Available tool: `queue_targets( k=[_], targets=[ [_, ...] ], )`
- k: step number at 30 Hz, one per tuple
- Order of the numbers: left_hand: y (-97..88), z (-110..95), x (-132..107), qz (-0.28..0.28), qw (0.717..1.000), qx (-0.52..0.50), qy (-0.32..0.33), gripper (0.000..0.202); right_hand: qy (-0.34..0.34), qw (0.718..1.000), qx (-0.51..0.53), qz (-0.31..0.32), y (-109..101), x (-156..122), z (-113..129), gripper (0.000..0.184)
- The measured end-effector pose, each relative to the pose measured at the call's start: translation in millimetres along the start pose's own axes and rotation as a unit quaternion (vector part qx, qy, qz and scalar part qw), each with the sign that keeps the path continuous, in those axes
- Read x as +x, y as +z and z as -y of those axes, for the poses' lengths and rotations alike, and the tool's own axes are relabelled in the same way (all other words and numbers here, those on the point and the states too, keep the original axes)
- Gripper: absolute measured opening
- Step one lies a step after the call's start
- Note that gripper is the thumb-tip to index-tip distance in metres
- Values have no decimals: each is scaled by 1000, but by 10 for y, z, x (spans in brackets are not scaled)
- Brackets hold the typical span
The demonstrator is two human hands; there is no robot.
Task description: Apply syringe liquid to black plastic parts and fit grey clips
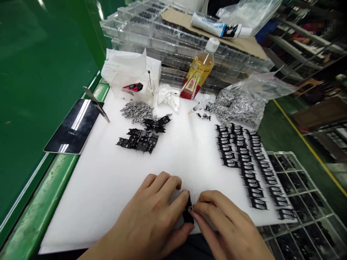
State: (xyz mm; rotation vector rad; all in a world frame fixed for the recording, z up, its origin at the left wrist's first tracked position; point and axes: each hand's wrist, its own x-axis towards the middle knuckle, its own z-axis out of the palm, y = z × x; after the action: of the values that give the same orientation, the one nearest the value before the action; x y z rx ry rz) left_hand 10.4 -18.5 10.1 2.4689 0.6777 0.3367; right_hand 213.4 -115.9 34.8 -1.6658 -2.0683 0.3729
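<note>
Near the front edge of the white board, my left hand [159, 213] grips a small black plastic part [188, 216] between thumb and index finger. My right hand [225, 220] is closed in a pinch against that part's right side. A tiny light grey spot shows at its fingertips, too small and covered to name. Farther back lies a cluster of loose black plastic parts [141, 139], with a heap of small grey pieces [137, 111] behind it. On the right, black parts with grey pieces on them stand in several rows [248, 162].
A drink bottle [197, 70], a bag of grey pieces [238, 103], tweezers [96, 104] and a red-black tool [132, 87] surround the white board [108, 187]. A tablet [73, 126] lies left. Stacked clear trays [168, 39] stand behind; another divided tray [303, 202] is lower right.
</note>
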Motion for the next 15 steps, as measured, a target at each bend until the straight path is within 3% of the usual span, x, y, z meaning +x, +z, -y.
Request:
queue_targets(
  k=[4,8,12,15],
  targets=[
    [3,-1,15,-18,1000,5,-1,35,11,1000,-9,-19,-374,223,-210,13],
    [-1,-8,26,-47,999,21,-4,41,47,991,-110,-54,-758,822,-814,11],
    [43,31,7,-68,997,46,9,43,100,979,-174,-42,-897,1468,-1501,14],
    [97,88,11,-92,993,64,34,43,120,971,-205,-10,-883,1742,-1804,18]
  ],
)
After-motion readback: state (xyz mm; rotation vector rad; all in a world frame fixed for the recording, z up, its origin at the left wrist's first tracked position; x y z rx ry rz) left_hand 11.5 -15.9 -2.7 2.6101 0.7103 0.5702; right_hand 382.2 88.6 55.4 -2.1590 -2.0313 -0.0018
